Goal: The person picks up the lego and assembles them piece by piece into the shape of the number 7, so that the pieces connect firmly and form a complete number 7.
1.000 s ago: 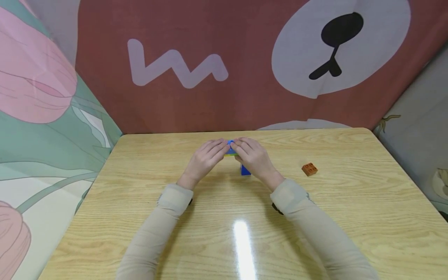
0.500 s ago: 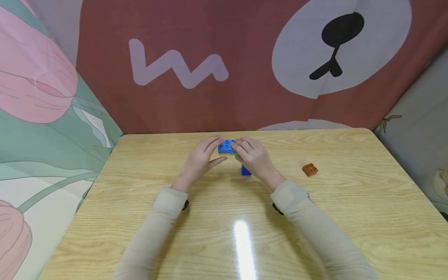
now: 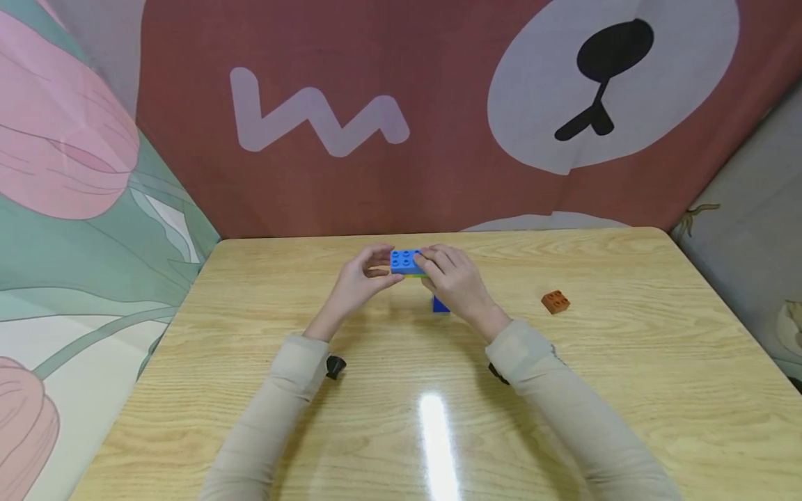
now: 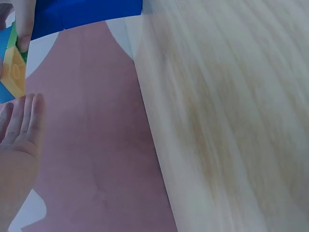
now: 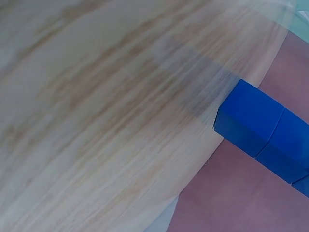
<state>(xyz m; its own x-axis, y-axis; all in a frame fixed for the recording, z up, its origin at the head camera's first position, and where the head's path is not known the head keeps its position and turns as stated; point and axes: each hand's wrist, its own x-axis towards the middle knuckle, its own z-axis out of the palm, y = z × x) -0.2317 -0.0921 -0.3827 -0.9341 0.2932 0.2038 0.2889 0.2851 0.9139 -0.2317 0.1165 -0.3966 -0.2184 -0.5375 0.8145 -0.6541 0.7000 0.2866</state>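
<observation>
A light blue studded brick [image 3: 404, 261] sits on top of a yellow brick [image 4: 14, 72] and a green brick [image 4: 22, 54]. Beneath these, a dark blue column of stacked bricks [image 5: 260, 125] rises from the table; the head view shows only its lower part. My right hand [image 3: 459, 284] holds the right end of the light blue brick, fingers over its studs and thumb mostly hidden below. At the other end is my left hand [image 3: 356, 284], its fingers spread behind and its thumb at the front lower edge. In the left wrist view its fingertips are right by the yellow brick.
An orange-brown studded brick [image 3: 555, 302] lies on the wooden table [image 3: 250, 403] to the right. Behind the table's far edge hangs a cloth backdrop [image 3: 438, 174] with a bear print. Black wrist devices [image 3: 335, 367] show below the cuffs.
My left hand has drawn off the top of the light blue brick to the left, uncovering its studs, and its fingers have spread. The right hand stays almost still.
</observation>
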